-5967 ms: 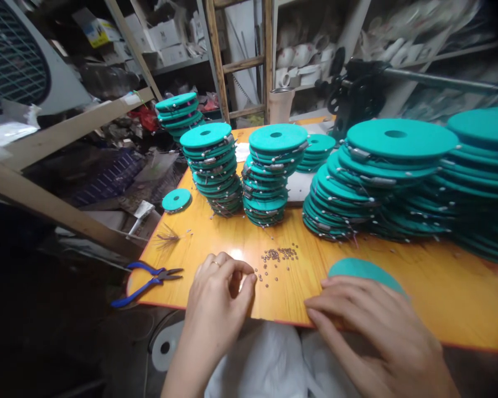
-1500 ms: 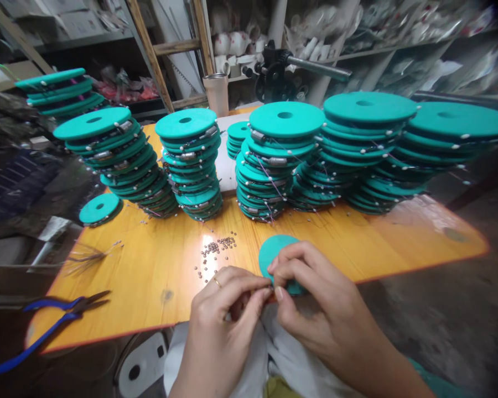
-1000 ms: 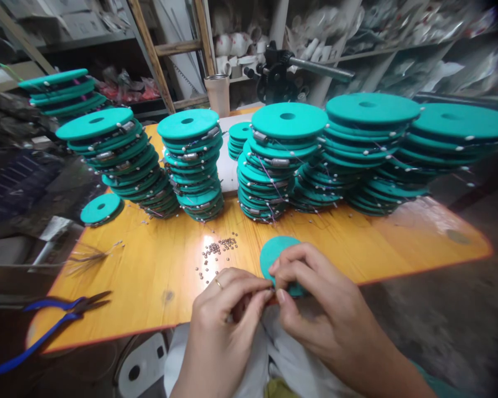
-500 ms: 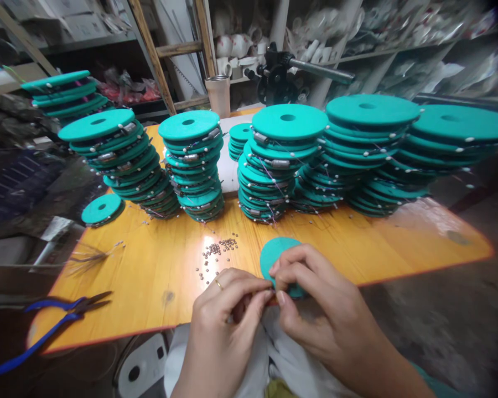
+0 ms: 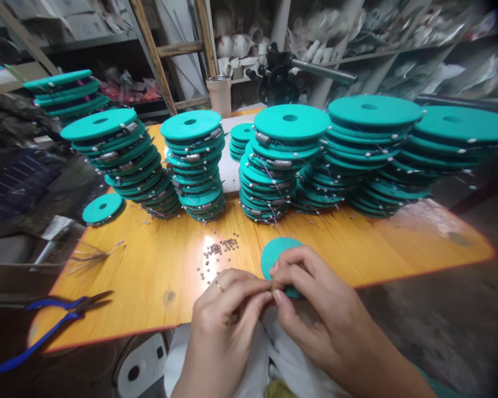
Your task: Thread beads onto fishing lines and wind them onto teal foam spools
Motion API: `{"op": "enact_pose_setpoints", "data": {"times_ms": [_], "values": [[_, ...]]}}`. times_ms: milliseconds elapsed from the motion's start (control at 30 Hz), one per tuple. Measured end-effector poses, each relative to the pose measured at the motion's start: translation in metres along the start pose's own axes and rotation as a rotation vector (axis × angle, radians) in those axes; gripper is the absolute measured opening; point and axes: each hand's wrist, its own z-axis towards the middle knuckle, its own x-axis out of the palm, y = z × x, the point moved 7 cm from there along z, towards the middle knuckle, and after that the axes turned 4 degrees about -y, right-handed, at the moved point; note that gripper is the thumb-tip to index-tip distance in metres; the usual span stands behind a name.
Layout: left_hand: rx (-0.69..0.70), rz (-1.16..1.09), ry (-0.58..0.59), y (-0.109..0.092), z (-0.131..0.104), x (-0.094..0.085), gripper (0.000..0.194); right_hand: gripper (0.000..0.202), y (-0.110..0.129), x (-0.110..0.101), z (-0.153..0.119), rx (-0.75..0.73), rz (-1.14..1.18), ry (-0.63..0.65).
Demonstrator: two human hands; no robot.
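My left hand [image 5: 230, 323] and my right hand [image 5: 315, 301] meet at the front edge of the wooden table, fingertips nearly touching. Each hand is closed in a pinch, and what lies between the fingertips is too small and hidden to name. Partly behind my right hand lies a flat green foam disc [image 5: 279, 251]. Beyond my left hand small dark metal beads [image 5: 222, 247] are scattered on the wood. Pliers with blue handles [image 5: 81, 307] lie with their jaws apart at the table's left front corner.
Tall stacks of green foam spools [image 5: 193, 166] wound with line stand along the back of the table [image 5: 149, 276]. A single spool [image 5: 103, 209] and a bundle of thin wires [image 5: 93, 257] lie at the left. A cup [image 5: 219, 97] and a black machine with a lever [image 5: 278, 77] stand behind.
The fingertips of my right hand have moved slightly left and closed against those of my left hand. Everything on the table stays in place.
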Motion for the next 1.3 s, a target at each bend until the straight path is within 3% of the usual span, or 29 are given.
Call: {"op": "enact_pose_setpoints", "data": {"times_ms": [200,300,467,700,933,1033,1133,1233,1300], "values": [[-0.204,-0.118,0.055,0.018,-0.006,0.002,0.012,0.019,0.002,0.003,-0.004,-0.068,-0.018,0.065],[-0.299,-0.203,0.046,0.023,-0.010,0.002,0.011,0.019,-0.002,0.003,-0.005,-0.092,-0.017,0.022],[-0.329,-0.198,0.068,0.024,-0.007,0.003,0.010,0.024,-0.002,-0.001,-0.006,-0.175,0.041,-0.065],[-0.140,-0.038,0.042,0.007,-0.004,-0.004,0.017,0.016,-0.001,-0.008,-0.007,-0.157,0.001,-0.157],[0.043,0.111,0.003,-0.005,-0.017,-0.005,0.015,0.014,0.000,-0.004,-0.008,-0.174,-0.060,-0.135],[0.110,0.366,-0.104,-0.003,-0.028,-0.040,0.024,0.012,0.000,-0.004,-0.009,-0.221,-0.131,-0.129],[0.128,0.711,-0.328,0.005,-0.043,-0.113,0.026,0.013,-0.005,-0.001,-0.013,-0.277,-0.184,-0.134],[0.001,1.009,-0.286,0.031,-0.054,-0.181,0.037,0.022,-0.018,0.004,-0.020,-0.311,-0.177,-0.142],[-0.098,1.073,-0.194,0.052,-0.059,-0.214,0.047,0.027,-0.029,0.008,-0.024,-0.316,-0.154,-0.141]]}}
